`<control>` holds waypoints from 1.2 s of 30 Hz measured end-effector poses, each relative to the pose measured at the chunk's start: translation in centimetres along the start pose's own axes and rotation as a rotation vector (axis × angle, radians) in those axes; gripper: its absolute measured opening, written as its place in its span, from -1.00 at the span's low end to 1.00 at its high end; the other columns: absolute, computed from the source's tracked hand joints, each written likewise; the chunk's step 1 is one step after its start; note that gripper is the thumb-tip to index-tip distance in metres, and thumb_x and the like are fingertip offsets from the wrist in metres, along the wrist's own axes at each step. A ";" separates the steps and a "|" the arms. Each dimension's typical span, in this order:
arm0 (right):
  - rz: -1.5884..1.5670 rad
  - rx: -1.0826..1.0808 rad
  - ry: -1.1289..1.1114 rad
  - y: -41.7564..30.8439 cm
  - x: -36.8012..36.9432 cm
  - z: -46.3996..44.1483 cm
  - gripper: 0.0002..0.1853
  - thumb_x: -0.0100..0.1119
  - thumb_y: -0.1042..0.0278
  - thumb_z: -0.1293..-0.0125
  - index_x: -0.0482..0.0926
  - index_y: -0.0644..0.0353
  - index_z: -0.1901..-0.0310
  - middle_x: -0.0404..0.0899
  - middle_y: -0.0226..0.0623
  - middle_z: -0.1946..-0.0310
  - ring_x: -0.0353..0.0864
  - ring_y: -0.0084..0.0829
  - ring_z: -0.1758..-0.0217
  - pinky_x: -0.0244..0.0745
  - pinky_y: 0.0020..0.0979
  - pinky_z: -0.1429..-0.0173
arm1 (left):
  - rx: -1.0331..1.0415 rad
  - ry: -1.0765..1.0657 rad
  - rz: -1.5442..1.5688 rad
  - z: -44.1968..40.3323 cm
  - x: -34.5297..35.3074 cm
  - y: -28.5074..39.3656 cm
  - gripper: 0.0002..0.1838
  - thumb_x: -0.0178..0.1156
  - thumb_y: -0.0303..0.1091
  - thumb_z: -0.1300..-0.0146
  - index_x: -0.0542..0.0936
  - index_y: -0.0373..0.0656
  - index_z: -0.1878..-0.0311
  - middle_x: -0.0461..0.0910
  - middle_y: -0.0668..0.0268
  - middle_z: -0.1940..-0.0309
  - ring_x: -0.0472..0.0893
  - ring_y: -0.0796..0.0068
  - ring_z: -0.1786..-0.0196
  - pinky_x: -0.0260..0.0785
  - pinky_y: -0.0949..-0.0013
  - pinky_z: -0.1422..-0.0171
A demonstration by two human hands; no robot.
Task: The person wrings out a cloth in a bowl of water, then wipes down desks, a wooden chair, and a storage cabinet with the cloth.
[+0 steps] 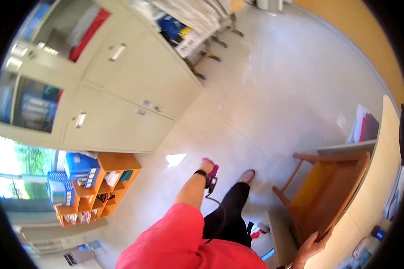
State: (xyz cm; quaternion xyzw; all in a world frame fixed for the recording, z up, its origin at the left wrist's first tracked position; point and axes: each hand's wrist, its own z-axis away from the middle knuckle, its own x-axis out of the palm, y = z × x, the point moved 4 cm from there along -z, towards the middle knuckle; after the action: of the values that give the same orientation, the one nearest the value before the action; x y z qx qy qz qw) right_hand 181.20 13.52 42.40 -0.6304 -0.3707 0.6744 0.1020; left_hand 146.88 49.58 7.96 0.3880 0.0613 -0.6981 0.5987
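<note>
My left hand [207,167] hangs low over the floor at the end of my outstretched arm, with a black band on the wrist. Its fingers appear closed around a magenta cloth [214,171], though blur hides the details. A small black device [212,183] with a dark cable hangs beside that hand. At the lower right, my right hand [313,248] grips the near edge of a brown wooden chair [330,193], thumb and fingers apart around it. The chair stands against the pale desk [352,224].
Pale cabinets [125,94] line the left side. Below them is an orange shelf unit [116,160] with blue file boxes [82,167]. A wheeled rack [202,54] stands at the top. Tiled floor [274,85] stretches ahead to an orange wall [359,31].
</note>
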 end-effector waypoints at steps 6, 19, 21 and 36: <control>0.047 -0.132 0.054 -0.6 -0.2 -0.1 -0.44 -0.13 0.59 -0.13 0.26 0.34 -0.25 0.42 0.19 -0.08 0.47 0.06 -0.10 0.38 -0.19 -0.16 | -0.662 0.540 1.266 21.4 0.3 -13.5 -0.76 0.24 -0.42 -0.09 0.55 -0.30 0.18 0.57 0.19 0.39 0.60 0.31 0.39 0.50 0.21 0.38; 0.257 -0.414 0.233 -12.5 -3.3 1.0 -0.56 0.07 0.49 -0.02 0.43 0.40 -0.01 0.44 0.14 0.01 0.44 0.11 -0.03 0.39 0.01 -0.08 | -0.476 0.957 1.971 34.7 2.4 -17.6 -0.78 0.05 -0.46 -0.23 0.49 -0.25 0.05 0.58 0.15 0.27 0.61 0.20 0.28 0.54 0.13 0.26; 0.239 -0.663 0.513 -15.7 -3.4 2.7 -0.57 0.05 0.47 -0.04 0.43 0.35 -0.01 0.47 0.05 0.05 0.45 0.09 -0.01 0.38 0.01 -0.07 | -0.221 0.939 1.960 33.4 -2.3 -16.2 -0.74 0.05 -0.48 -0.23 0.45 -0.25 0.00 0.57 0.16 0.22 0.61 0.23 0.23 0.54 0.17 0.23; -1.646 0.653 -1.774 -45.8 29.2 21.3 -0.48 -0.32 -0.05 -0.40 0.32 0.06 -0.24 0.39 -0.17 -0.19 0.37 -0.16 -0.24 0.25 -0.06 -0.32 | 0.579 0.781 -0.267 38.9 -30.6 0.8 -0.29 0.28 -0.14 -0.08 0.29 -0.17 -0.28 0.15 0.15 -0.34 0.02 0.11 -0.44 0.02 -0.14 -0.35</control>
State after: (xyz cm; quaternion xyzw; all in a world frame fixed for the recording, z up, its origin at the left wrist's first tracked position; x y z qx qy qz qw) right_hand 141.02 55.54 47.03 0.5132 -0.4105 0.6626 0.3592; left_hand 128.79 52.05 53.98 0.7592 0.1337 -0.5595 0.3046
